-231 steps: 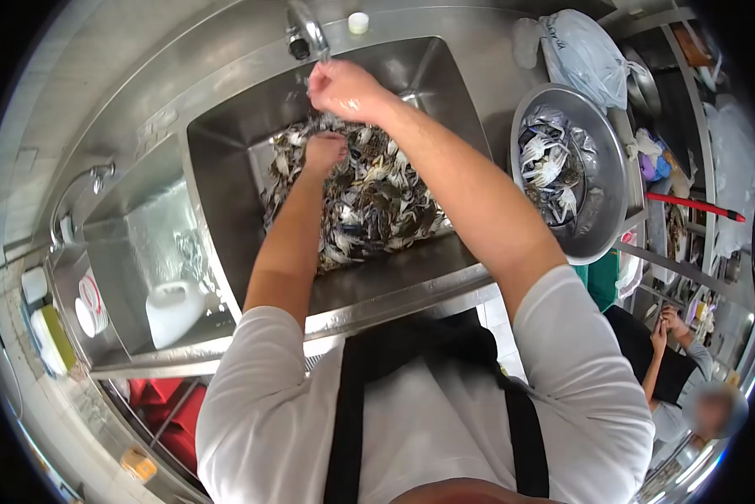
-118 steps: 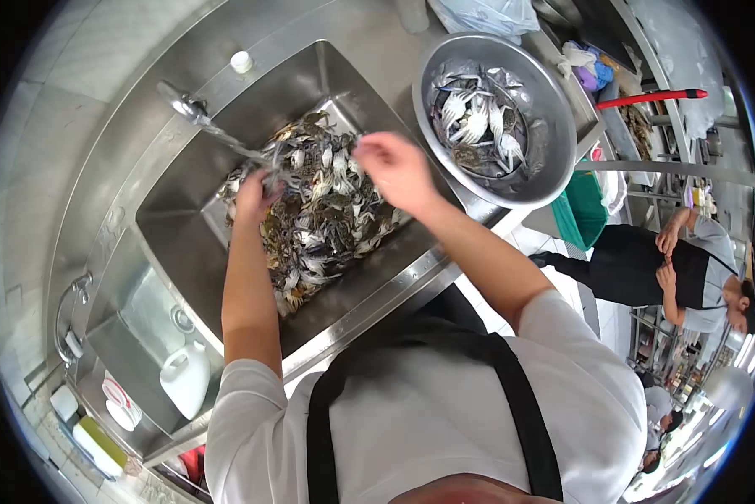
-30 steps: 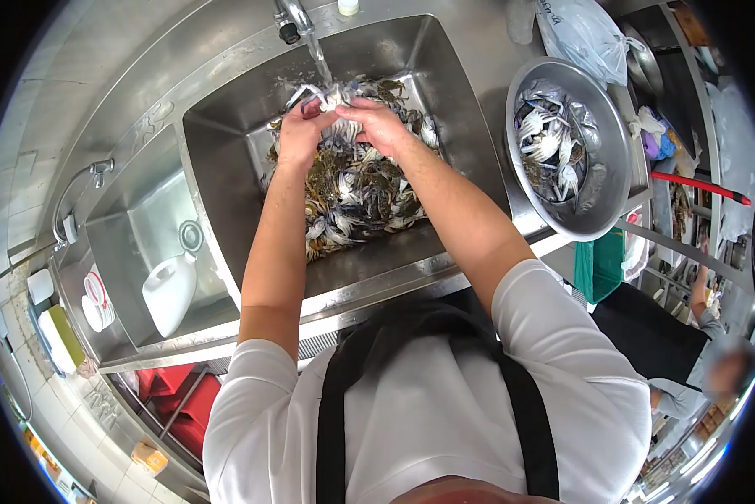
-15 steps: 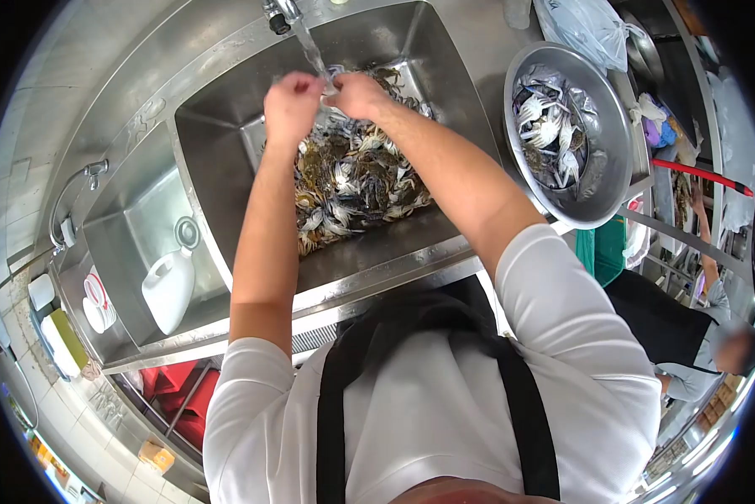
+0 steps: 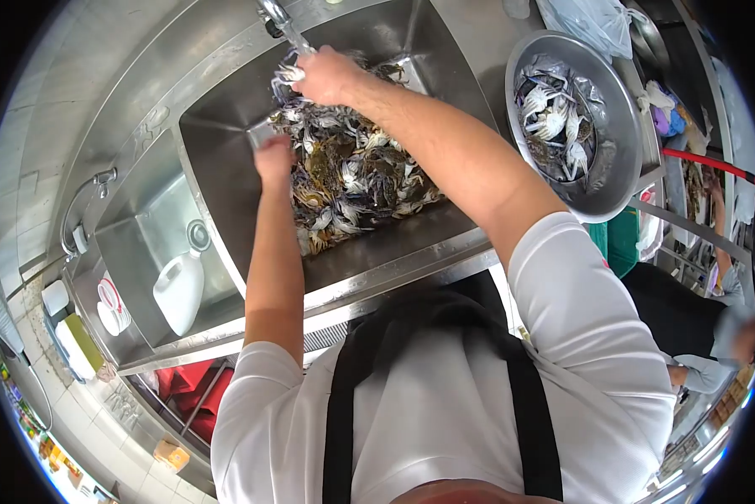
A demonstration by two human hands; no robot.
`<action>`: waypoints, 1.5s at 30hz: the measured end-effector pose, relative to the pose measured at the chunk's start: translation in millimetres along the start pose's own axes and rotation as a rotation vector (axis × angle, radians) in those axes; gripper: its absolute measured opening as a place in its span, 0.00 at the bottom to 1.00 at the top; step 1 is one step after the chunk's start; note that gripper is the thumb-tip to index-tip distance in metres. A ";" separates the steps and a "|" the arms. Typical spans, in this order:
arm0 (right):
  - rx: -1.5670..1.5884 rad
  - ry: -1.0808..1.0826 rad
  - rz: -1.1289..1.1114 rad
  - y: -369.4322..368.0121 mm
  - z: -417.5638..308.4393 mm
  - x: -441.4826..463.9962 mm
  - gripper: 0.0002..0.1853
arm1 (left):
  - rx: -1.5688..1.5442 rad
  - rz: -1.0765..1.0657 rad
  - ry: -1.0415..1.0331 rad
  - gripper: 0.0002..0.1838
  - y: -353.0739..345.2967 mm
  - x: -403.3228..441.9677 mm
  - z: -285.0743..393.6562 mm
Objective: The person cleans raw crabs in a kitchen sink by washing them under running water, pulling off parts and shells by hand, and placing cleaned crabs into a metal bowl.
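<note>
My right hand [image 5: 327, 77] is closed on a crab [image 5: 288, 76] just below the faucet [image 5: 287, 25]. The crab's pale legs stick out to the left of my fingers. My left hand [image 5: 274, 158] is at the left edge of a heap of crabs [image 5: 352, 172], low in the steel sink [image 5: 455, 71]. Motion smears its fingers, so whether it grips anything is unclear. The heaped crabs are brown, bluish and white, with legs tangled together.
A steel bowl [image 5: 623, 126] with several more crabs stands on the counter to the right. A white jug [image 5: 178, 290] lies in the smaller left basin [image 5: 134, 220]. Plastic bags [image 5: 592, 25] sit behind the bowl. A co-worker [image 5: 688, 323] is at the far right.
My hands have moved apart. The right hand has shifted left and up with a crab now plainly visible in it; the left has dropped down and left toward the heap's edge.
</note>
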State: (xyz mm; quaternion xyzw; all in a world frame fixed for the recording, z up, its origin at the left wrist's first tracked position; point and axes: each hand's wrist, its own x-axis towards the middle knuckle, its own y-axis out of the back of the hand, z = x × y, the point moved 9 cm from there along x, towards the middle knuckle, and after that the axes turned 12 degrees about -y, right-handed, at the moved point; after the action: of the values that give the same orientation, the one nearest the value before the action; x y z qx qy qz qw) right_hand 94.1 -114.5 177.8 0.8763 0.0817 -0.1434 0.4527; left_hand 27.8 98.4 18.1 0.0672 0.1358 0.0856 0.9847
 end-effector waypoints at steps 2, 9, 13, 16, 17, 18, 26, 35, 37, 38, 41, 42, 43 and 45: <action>-0.084 0.084 0.016 12.1 -15.7 0.8 0.23 | 0.503 -0.250 -0.147 0.08 -23.0 -9.8 -45.5; 0.200 0.003 0.253 128.1 48.1 -70.1 0.30 | 1.160 -0.535 -0.238 0.19 -105.0 -29.1 -93.5; 0.392 -0.202 0.497 217.7 147.9 -175.2 0.30 | 1.198 -0.624 -0.124 0.28 -126.6 -25.7 -110.1; 0.233 -0.498 0.632 252.6 216.2 -239.3 0.28 | 1.276 -0.536 -0.002 0.28 -118.3 -19.4 -130.9; 0.169 -0.601 0.613 252.2 236.4 -250.2 0.27 | 1.274 -0.538 -0.002 0.28 -116.6 -20.0 -120.5; 0.162 -0.602 0.618 244.9 247.0 -255.2 0.27 | 1.266 -0.558 0.076 0.27 -115.0 -21.9 -115.0; 0.478 -0.165 0.401 69.6 146.2 -183.4 0.10 | 0.625 -0.403 -0.104 0.25 -146.0 4.0 -47.5; -0.588 -0.197 -0.414 -288.2 278.4 -39.9 0.24 | 0.217 -0.397 -0.163 0.24 -155.3 29.4 42.1; -0.363 -0.384 -0.419 -244.8 257.5 -47.6 0.26 | 0.162 -0.355 -0.087 0.16 -137.3 26.7 54.6; -0.273 -0.455 -0.378 -248.6 265.5 -47.7 0.27 | 0.090 -0.402 -0.045 0.12 -135.0 24.0 54.3; -0.126 -0.638 -0.281 -236.5 271.1 -53.1 0.25 | -0.100 -0.428 0.007 0.05 -137.2 17.3 62.6; -0.131 -0.640 -0.276 -231.5 269.8 -52.1 0.25 | -0.070 -0.460 -0.001 0.05 -140.7 17.8 62.7; 0.020 -0.597 -0.159 -219.0 264.3 -44.8 0.23 | -0.041 -0.493 -0.011 0.06 -144.9 16.4 67.5; 0.369 -0.524 0.016 -197.3 255.9 -31.7 0.19 | -0.185 -0.470 -0.009 0.07 -161.3 10.2 77.1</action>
State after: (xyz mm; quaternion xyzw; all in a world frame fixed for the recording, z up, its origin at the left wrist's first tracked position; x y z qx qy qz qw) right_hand -35.1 -210.2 -104.3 0.8774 -0.0719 -0.3729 0.2931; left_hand 83.2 -65.6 63.9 -0.0561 0.1351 -0.1340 0.9801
